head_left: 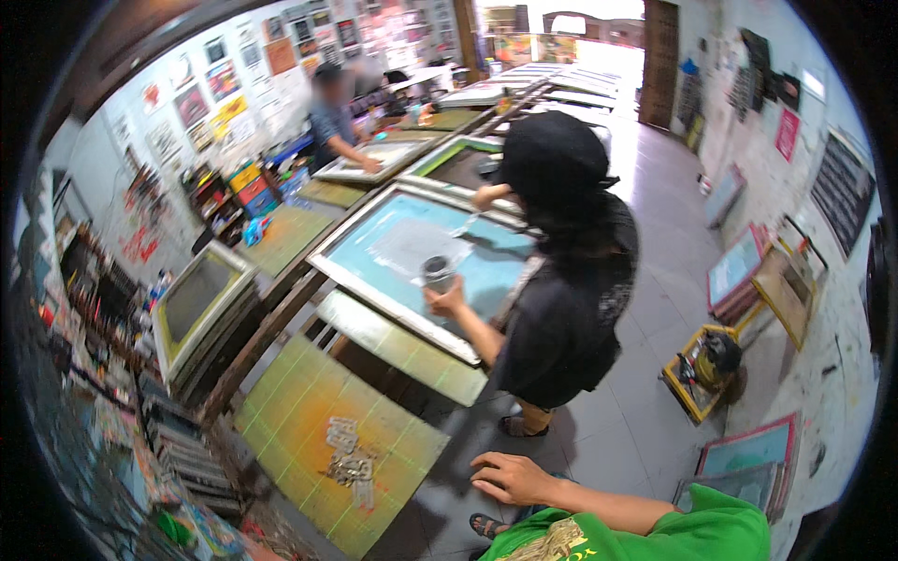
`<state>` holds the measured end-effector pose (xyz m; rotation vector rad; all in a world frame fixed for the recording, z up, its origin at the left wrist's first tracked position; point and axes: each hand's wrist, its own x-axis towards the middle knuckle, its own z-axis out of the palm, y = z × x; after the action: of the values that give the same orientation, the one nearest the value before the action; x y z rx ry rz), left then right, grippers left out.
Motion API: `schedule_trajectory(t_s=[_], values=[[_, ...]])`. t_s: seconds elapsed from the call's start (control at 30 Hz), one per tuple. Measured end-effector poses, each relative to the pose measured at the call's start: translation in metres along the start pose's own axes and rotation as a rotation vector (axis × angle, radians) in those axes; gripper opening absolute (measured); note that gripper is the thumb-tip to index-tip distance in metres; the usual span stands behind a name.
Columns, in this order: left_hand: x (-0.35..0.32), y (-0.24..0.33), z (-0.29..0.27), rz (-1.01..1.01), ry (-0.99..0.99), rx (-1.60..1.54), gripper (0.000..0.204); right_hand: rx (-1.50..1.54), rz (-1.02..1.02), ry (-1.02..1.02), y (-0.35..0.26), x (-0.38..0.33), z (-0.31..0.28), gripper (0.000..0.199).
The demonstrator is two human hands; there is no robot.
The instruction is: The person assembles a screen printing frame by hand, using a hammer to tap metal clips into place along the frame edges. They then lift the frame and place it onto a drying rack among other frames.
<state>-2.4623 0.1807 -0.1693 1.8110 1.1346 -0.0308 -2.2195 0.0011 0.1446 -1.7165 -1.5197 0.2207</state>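
Observation:
My right hand (513, 479) hangs in front of my green shirt (655, 538). Its fingers are loosely stretched and hold nothing that I can see. My left hand is out of view. Nearest is a yellow-green board (337, 439) with several pale strips (348, 463) lying in its orange-stained middle; a gap separates it from my hand. Ahead, a co-worker in black (571, 262) leans over a framed blue printing screen (374, 280). One of that person's hands grips a grey jar (437, 272), and the other holds a thin tool (463, 227) over the screen.
Another person (334, 122) works at a frame further back. A stack of screens (201, 309) stands at the left. Against the right wall are a yellow crate (702, 374) on the floor and leaning frames (748, 449). Grey floor tiles (599, 421) lie between the benches and that wall.

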Motion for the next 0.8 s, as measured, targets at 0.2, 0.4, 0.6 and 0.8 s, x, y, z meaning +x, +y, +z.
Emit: schedule_trajectory(t_s=[0.2, 0.4, 0.6, 0.8], values=[[-0.001, 0.021, 0.070, -0.182, -0.229, 0.213, 0.032, -0.166, 0.316, 0.170, 0.072, -0.144, -0.109, 0.024], [0.008, 0.054, 0.198, -0.356, -0.353, 0.419, 0.033, -0.232, 0.503, 0.321, 0.166, -0.290, -0.246, 0.027], [0.046, 0.203, 0.364, -0.315, -0.318, 0.037, 0.027, -0.252, 0.752, 0.312, 0.249, -0.395, -0.380, 0.033], [0.100, 0.355, 0.479, -0.114, -0.369, 0.168, 0.035, -0.327, 0.947, 0.299, 0.356, -0.408, -0.468, 0.033]])
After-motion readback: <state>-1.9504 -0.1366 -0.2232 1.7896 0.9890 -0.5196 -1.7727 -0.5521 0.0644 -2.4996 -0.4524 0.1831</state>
